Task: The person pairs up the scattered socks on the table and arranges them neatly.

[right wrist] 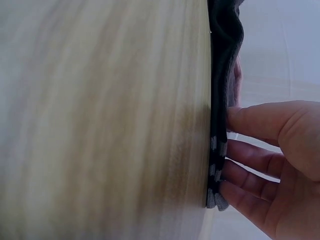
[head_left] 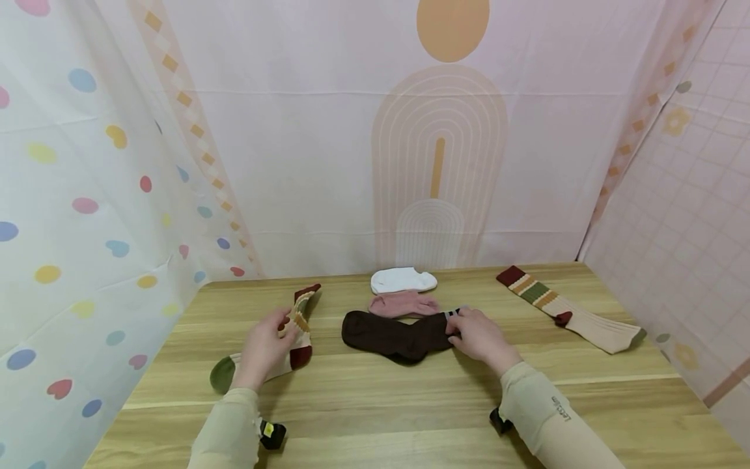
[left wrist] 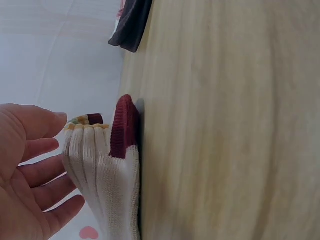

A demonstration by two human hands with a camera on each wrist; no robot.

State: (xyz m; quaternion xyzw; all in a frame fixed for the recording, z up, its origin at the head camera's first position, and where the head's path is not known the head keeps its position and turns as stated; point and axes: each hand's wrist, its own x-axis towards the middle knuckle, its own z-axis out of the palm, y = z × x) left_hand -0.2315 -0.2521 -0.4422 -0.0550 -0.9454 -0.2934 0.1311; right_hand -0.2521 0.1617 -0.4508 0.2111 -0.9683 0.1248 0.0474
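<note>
A cream sock (head_left: 297,339) with a green toe, maroon heel and striped cuff lies bent on the table at the left. My left hand (head_left: 266,345) is over it, thumb and fingers apart. In the left wrist view, the hand (left wrist: 37,170) is beside the ribbed part of the sock (left wrist: 107,185) and does not grip it. Fingertips of my right hand (head_left: 482,337) rest on the grey-striped cuff end of a dark brown sock (head_left: 389,333). In the right wrist view, thumb and fingertips touch the dark sock (right wrist: 220,95) from above without curling round it.
Behind the dark sock lie a pink sock (head_left: 403,303) and a white ankle sock (head_left: 403,280). Another cream sock (head_left: 592,324) with a striped cuff lies flat at the right. Patterned curtains (head_left: 316,163) enclose the wooden table (head_left: 375,417) at the back and sides.
</note>
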